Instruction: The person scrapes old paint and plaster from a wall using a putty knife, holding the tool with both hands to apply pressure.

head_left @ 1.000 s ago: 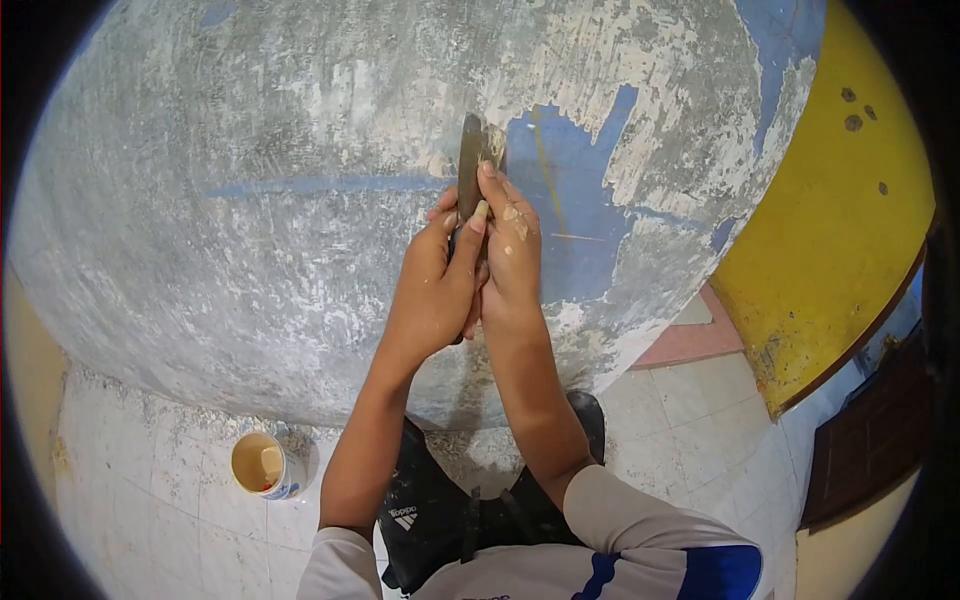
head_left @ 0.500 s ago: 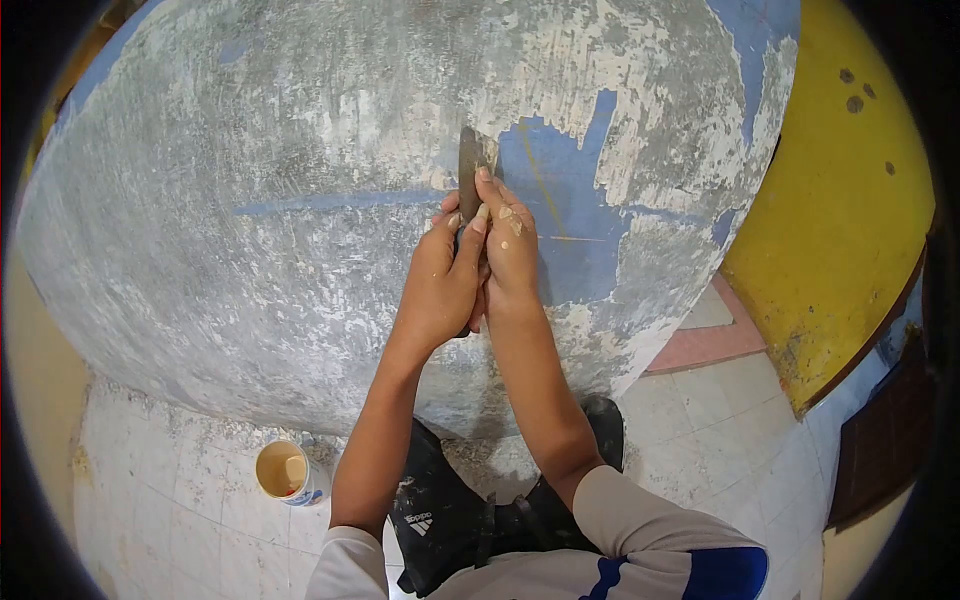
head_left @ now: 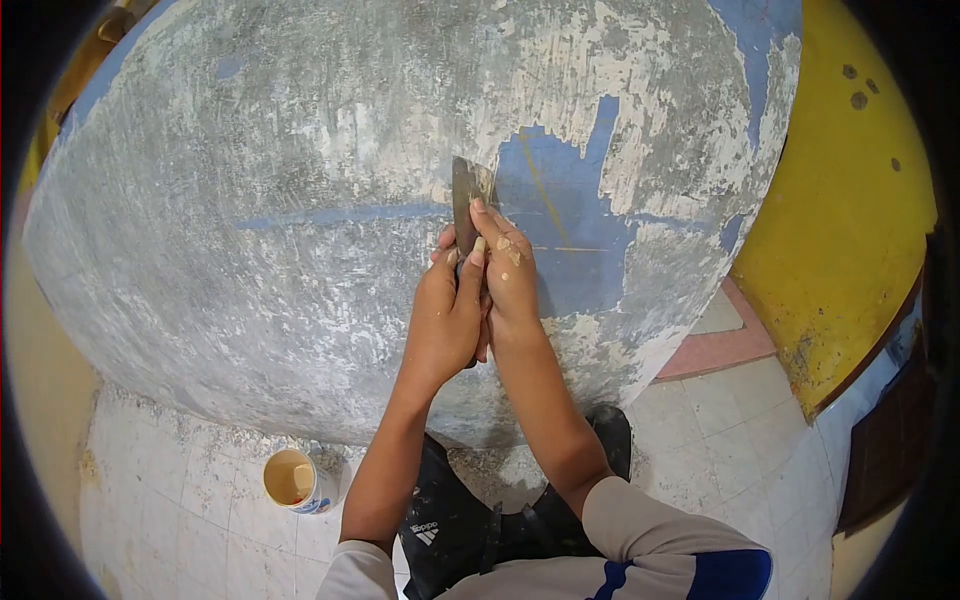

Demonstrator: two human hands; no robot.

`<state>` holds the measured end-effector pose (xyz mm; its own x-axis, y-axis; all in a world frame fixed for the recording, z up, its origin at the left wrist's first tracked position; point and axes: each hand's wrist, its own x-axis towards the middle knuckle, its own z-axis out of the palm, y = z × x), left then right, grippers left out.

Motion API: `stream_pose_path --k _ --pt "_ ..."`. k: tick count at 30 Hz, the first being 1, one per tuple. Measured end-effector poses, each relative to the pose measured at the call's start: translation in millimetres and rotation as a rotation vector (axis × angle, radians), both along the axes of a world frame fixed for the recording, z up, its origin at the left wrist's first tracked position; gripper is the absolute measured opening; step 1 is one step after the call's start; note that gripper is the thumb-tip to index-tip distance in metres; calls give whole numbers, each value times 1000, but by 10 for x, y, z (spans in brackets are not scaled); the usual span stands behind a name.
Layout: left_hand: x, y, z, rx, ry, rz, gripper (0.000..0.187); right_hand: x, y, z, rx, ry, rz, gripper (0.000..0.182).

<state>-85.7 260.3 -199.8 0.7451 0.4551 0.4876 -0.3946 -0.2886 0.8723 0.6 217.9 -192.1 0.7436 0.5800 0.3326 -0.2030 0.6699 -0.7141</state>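
In front of me is a large curved surface (head_left: 330,150) of patchy grey and white coating, with bare blue paint (head_left: 575,220) showing on the right. My left hand (head_left: 447,312) is closed around the dark handle of a putty knife (head_left: 465,195), thumb pointing up along it. Pressed against the same tool, my right hand (head_left: 512,278) has its fingers closed at the blade and flecks of pale putty on its back. The blade points upward, its tip overlapping the coating just left of the blue patch. Most of the handle is hidden by my hands.
A cup-shaped tub (head_left: 290,480) with pale residue inside stands on the tiled floor (head_left: 200,500) at lower left. Crumbs lie along the base of the curved surface. To the right rise a yellow panel (head_left: 850,200) and a pink-edged step (head_left: 715,345).
Both hands and the putty knife have come down a little along the surface, toward my body. The whole view has also shifted slightly.
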Motion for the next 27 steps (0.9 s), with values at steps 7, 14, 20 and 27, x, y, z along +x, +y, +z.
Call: stream_pose_path --k 7,14,20,27 --pt "97 14 -48 -32 -63 2 36 28 -19 40 -2 -9 8 29" --pt "148 76 143 47 -28 -27 27 72 21 212 62 11 5 29" --pt "344 134 303 91 -115 -39 30 194 58 418 99 -42 -119 34" --pt "223 42 85 132 -119 24 35 113 -35 231 -51 -100 -77 38"
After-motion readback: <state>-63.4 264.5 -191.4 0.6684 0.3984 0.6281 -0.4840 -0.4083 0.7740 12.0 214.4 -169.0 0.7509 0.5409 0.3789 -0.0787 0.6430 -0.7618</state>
